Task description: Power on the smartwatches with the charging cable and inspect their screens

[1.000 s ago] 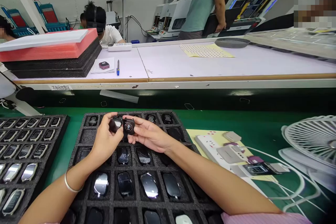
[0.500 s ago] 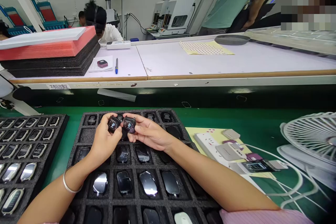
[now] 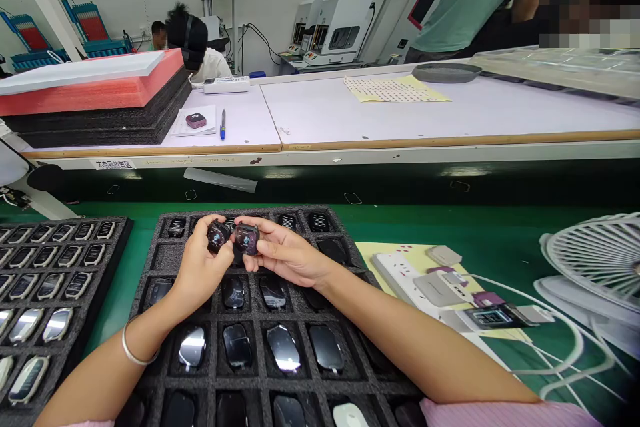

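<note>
My left hand (image 3: 200,270) pinches a small dark watch body (image 3: 217,235) with a lit screen. Beside it, my right hand (image 3: 285,255) grips a second watch body (image 3: 246,237), and the two pieces almost touch. Both hands hover over the far rows of a black foam tray (image 3: 163,257) on the green bench. The tray's pockets hold several dark, glossy watch bodies (image 3: 283,348). A silver bangle (image 3: 131,350) circles my left wrist.
A second foam tray (image 3: 107,260) of silver-rimmed watch bodies lies at the left. At the right are a white power strip (image 3: 400,273) with chargers, cables and a white fan (image 3: 595,260). Behind runs a white table (image 3: 450,117) with stacked foam sheets (image 3: 100,107); people work beyond it.
My left hand has turned its watch body so the lit screen faces up, close beside the one in my right hand. The person in the green shirt has shifted right.
</note>
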Available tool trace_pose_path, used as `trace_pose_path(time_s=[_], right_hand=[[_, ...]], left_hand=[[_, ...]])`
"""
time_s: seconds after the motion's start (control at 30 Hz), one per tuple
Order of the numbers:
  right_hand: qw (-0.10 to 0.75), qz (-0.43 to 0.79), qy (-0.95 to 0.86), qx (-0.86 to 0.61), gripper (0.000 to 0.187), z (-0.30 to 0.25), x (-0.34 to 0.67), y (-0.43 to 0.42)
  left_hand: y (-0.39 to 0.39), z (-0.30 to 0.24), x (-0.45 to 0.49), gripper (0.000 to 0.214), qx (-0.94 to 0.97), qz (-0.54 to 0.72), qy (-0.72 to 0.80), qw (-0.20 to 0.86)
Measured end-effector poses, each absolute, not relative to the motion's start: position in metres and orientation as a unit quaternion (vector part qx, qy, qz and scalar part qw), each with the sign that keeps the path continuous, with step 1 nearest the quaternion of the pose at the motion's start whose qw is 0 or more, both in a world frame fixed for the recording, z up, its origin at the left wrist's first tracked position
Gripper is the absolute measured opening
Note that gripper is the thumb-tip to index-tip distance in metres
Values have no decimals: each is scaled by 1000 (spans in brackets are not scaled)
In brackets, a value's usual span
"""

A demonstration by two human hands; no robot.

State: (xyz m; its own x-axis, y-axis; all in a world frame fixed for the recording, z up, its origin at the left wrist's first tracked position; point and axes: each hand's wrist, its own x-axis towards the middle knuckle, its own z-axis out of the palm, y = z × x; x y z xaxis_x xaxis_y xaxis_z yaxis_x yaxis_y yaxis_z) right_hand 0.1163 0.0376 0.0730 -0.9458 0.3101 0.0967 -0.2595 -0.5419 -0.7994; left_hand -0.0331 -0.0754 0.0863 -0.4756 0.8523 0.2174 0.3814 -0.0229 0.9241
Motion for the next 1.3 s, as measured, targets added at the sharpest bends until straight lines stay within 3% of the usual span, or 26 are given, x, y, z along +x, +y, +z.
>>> trace_pose_path(time_s=[1.3], right_hand=[[158,879,-448,-31,54,77,118,37]], left_hand=[[-76,89,-33,39,470,551,651,227]])
